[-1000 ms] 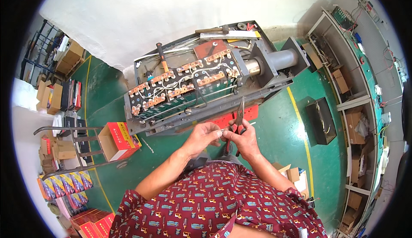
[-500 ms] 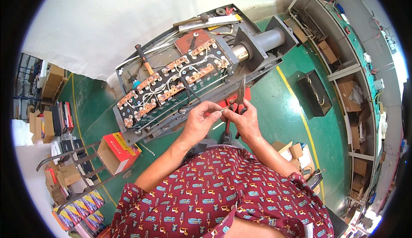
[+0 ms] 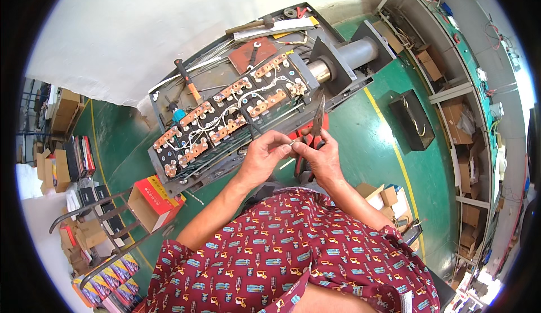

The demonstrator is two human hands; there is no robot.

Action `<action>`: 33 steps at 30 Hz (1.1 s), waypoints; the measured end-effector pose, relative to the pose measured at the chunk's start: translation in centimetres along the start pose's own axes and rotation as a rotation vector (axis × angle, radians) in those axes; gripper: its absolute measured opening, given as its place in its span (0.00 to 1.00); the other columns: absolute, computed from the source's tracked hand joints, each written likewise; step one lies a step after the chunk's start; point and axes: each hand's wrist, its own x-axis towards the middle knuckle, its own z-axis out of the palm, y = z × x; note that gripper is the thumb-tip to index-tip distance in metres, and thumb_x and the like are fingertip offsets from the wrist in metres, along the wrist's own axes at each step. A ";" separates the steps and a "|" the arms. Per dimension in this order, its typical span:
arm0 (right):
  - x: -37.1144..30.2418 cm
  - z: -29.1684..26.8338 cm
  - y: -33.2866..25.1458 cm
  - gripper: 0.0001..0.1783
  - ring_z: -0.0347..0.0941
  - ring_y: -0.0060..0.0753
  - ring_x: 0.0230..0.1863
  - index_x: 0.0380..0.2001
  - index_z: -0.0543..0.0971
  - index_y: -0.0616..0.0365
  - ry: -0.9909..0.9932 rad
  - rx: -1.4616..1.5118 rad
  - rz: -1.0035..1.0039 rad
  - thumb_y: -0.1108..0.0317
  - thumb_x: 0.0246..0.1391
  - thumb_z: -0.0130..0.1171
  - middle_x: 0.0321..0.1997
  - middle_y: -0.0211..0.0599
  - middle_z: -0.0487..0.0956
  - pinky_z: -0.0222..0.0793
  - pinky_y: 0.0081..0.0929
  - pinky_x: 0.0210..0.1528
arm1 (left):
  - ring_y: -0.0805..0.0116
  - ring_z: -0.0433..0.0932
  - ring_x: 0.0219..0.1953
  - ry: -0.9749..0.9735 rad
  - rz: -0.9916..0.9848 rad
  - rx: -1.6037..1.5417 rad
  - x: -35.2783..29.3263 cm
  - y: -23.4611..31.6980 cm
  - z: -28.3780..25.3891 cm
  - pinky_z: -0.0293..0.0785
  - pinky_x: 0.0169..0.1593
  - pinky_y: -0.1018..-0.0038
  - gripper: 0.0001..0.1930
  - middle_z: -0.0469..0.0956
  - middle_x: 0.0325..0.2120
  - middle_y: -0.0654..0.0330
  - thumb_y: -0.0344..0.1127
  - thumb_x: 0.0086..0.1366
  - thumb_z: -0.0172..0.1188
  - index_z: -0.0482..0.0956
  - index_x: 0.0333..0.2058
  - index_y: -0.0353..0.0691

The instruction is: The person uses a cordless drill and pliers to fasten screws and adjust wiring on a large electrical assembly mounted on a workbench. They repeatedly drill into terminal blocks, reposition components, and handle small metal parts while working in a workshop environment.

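In front of my body, my right hand (image 3: 322, 165) is closed around a pair of long-nose pliers (image 3: 320, 115), whose jaws point away from me. My left hand (image 3: 262, 156) meets it at the fingertips, thumb and forefinger pinched on something small and pale that I cannot make out. Just beyond my hands lies a battery pack (image 3: 209, 138) of black cells, joined by copper connector plates and crossed by white wires. An orange-handled hammer (image 3: 188, 82) and an open-ended wrench (image 3: 253, 55) rest along its far side.
The pack sits in a grey metal machine frame (image 3: 180, 186) with a thick cylinder (image 3: 358, 52) at its right. A black open box (image 3: 412, 122) stands on the green floor. Shelving (image 3: 451, 94) lines the right; a trolley (image 3: 107, 214) and a red-yellow carton (image 3: 153, 203) are at lower left.
The view has shifted slightly. My hands stay together, with the pliers still in the right one and the left fingers still pinched.
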 end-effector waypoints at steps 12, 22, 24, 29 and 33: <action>5.0 -4.3 -1.3 0.19 0.80 0.20 0.35 0.47 0.76 0.64 -0.143 -0.122 -0.003 0.73 0.55 0.71 0.36 0.32 0.84 0.77 0.23 0.38 | 0.75 0.81 0.43 0.170 -0.092 0.218 3.8 1.5 3.3 0.80 0.48 0.76 0.12 0.82 0.41 0.59 0.25 0.70 0.64 0.77 0.50 0.31; 6.4 -5.6 -3.1 0.18 0.83 0.28 0.38 0.51 0.73 0.66 -0.270 0.135 0.201 0.74 0.61 0.65 0.44 0.43 0.85 0.82 0.27 0.40 | 0.78 0.77 0.35 0.239 -0.098 0.685 7.9 5.0 0.1 0.78 0.41 0.78 0.10 0.80 0.36 0.64 0.28 0.71 0.62 0.78 0.48 0.31; 6.5 -6.7 -2.3 0.17 0.84 0.31 0.39 0.52 0.73 0.66 -0.258 0.120 0.208 0.74 0.62 0.64 0.47 0.46 0.85 0.83 0.29 0.41 | 0.75 0.79 0.37 0.200 -0.084 0.847 9.6 6.3 -0.7 0.79 0.43 0.74 0.11 0.81 0.35 0.61 0.30 0.71 0.60 0.80 0.48 0.30; 6.4 -9.8 -1.1 0.20 0.85 0.37 0.40 0.55 0.70 0.64 -0.185 0.118 0.257 0.74 0.63 0.63 0.49 0.49 0.84 0.84 0.33 0.43 | 0.67 0.84 0.40 0.096 -0.070 1.084 11.8 5.9 -2.0 0.80 0.45 0.70 0.08 0.84 0.37 0.54 0.28 0.69 0.61 0.82 0.45 0.32; 5.8 -11.8 -0.4 0.23 0.84 0.38 0.41 0.58 0.68 0.65 -0.135 0.137 0.294 0.73 0.62 0.62 0.50 0.52 0.83 0.84 0.34 0.44 | 0.64 0.84 0.38 0.104 -0.055 1.168 12.2 5.3 -2.4 0.79 0.45 0.68 0.08 0.84 0.35 0.54 0.28 0.69 0.62 0.83 0.44 0.33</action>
